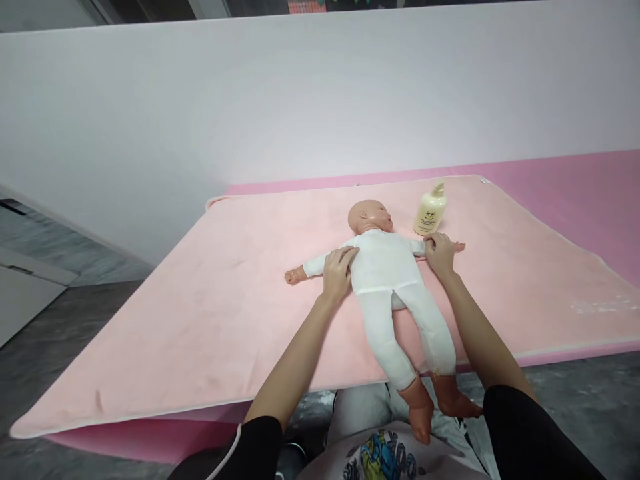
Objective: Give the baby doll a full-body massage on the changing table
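Observation:
A baby doll with a white cloth body lies on a pink blanket, its head turned to the right and its brown feet hanging past the near edge. My left hand is closed around the doll's upper arm on the left, close to the shoulder. Around the doll's other forearm, near the wrist, my right hand is wrapped. Just beyond that hand stands a pale yellow pump bottle, upright and apart from the doll.
A darker pink cover lies beneath the blanket. Behind the table runs a white wall. Light-fronted drawers stand at the far left above a dark grey floor. My lap is below the table's near edge.

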Tool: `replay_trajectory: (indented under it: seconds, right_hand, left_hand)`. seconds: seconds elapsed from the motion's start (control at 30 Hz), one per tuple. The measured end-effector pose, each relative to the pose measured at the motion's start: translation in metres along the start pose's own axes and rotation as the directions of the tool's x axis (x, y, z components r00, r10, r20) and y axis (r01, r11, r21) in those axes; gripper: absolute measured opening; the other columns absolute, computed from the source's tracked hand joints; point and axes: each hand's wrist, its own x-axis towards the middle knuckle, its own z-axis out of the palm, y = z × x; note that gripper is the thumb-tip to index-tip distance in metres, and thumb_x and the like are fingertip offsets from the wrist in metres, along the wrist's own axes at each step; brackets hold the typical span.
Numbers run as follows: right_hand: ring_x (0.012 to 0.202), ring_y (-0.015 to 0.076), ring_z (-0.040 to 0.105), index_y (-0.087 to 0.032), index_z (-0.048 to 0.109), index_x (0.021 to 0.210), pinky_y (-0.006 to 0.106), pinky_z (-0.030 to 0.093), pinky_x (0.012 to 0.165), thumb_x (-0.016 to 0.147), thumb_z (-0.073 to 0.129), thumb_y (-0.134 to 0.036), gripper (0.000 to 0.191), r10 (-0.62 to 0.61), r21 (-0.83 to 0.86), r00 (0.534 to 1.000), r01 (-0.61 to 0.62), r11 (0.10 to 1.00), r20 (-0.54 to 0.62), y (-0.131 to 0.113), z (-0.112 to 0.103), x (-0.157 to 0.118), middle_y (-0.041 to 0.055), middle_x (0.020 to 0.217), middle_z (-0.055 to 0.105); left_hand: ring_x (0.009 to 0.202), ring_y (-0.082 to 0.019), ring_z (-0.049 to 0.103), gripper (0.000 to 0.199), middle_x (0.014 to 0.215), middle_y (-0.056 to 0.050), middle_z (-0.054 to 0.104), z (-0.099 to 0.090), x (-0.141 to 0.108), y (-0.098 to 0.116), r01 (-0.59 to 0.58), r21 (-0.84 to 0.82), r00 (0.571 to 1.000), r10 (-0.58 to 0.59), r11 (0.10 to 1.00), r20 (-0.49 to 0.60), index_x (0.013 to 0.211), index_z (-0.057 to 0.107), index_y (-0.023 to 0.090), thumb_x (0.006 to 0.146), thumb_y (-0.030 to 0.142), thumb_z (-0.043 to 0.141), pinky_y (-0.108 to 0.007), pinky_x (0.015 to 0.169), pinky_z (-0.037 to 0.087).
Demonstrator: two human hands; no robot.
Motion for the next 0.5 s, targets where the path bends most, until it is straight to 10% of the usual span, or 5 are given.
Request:
replay_trajectory:
  seconds: [0.3,0.5]
  right_hand:
    - [0.073,0.0190,0.055,-0.020,0.055,0.064,0.032,0.042,0.070,0.072,0.040,-0.015,0.018,0.042,0.251,0.998,-0.030,0.968,-0.041,-0.027,0.017,0.008,0.0034,0.069,0.060]
    - [0.069,0.0124,0.055,-0.019,0.056,0.071,0.025,0.045,0.069,0.070,0.043,-0.013,0.014,0.444,0.529,0.887,-0.439,0.726,0.127,-0.054,0.056,0.051,-0.0013,0.071,0.059]
  left_hand:
    - [0.095,-0.018,0.057,0.039,0.098,-0.003,0.068,0.000,0.017,0.002,0.194,-0.186,0.977,-0.207,0.963,-0.057,0.096,0.065,0.018,0.073,0.007,0.035,-0.035,0.090,0.040]
    - [0.105,-0.017,0.052,0.030,0.107,-0.004,0.064,0.015,0.087,0.043,0.064,-0.191,0.976,-0.101,0.980,-0.191,0.097,0.065,0.020,0.083,0.017,0.039,-0.032,0.094,0.035]
